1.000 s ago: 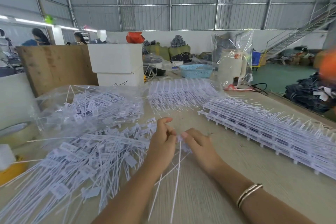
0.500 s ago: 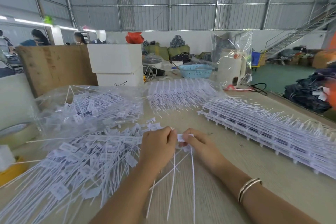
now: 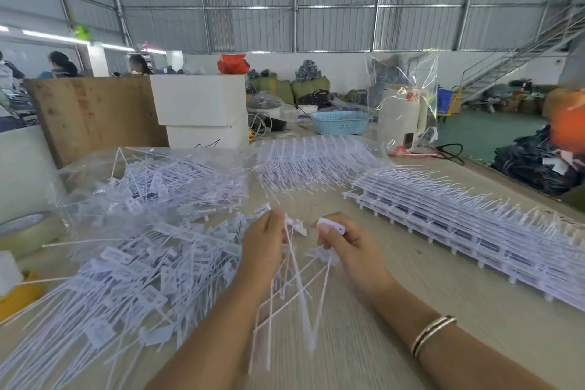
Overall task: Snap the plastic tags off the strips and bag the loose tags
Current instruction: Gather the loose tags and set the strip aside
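Observation:
My left hand [image 3: 264,244] grips the end of a short white strip piece [image 3: 296,226] whose thin tails hang down blurred over the table. A little to its right, my right hand [image 3: 345,244] pinches a single white tag [image 3: 330,226], apart from the strip. A heap of loose tags [image 3: 126,275] covers the table left of my hands. A clear plastic bag [image 3: 152,180] with more tags inside lies behind the heap. A stack of whole strips [image 3: 468,228] runs along the right side of the table.
The wooden table [image 3: 411,301] shows bare board between my arms and the strip stack. A tape roll [image 3: 28,231] and a yellow object [image 3: 19,298] sit at the left edge. White boxes [image 3: 202,111], a blue basket [image 3: 340,122] and a bagged white appliance [image 3: 402,117] stand behind.
My hands, close together on the strip piece half a second ago, have pulled apart. The tag has come away in my right hand, and the tails swing blurred under my left.

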Motion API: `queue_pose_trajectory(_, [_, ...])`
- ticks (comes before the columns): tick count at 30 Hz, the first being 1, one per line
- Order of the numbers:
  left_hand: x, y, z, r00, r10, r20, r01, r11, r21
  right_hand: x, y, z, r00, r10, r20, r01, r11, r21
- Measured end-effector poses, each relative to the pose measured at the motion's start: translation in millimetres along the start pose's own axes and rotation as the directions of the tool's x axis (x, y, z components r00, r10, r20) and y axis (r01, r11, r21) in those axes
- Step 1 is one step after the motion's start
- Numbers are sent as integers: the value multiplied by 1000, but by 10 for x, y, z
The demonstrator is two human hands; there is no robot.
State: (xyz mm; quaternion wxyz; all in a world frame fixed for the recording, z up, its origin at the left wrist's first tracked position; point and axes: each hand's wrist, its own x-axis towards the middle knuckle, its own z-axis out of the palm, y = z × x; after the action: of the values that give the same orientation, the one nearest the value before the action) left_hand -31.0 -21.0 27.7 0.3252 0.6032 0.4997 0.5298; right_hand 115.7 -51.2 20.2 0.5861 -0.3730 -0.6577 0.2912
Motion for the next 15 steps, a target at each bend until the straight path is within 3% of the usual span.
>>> queue_pose_trajectory(4, [-27, 8, -51, 993, 119, -3, -119, 992, 33, 14, 11, -82, 993, 105, -55, -102, 993, 63])
queue_pose_trajectory(7, [-65, 5, -6, 985, 174, 4, -174, 982, 75, 12, 34, -37, 971, 225, -78, -236, 954, -186])
queue_pose_trajectory(10, [-70, -17, 7, 973, 233, 8, -232, 965, 122, 20, 88, 0, 941, 306, -141, -337, 836, -433])
queue_pose_trajectory(12, [-71, -19, 20, 965, 264, -5, -260, 955, 143, 26, 70, 8, 936, 297, -186, -351, 802, -484])
queue_pose_trajectory(15, [-65, -21, 57, 950, 312, -3, -307, 936, 174, 6, 18, 31, 973, 166, -159, -225, 836, -501])
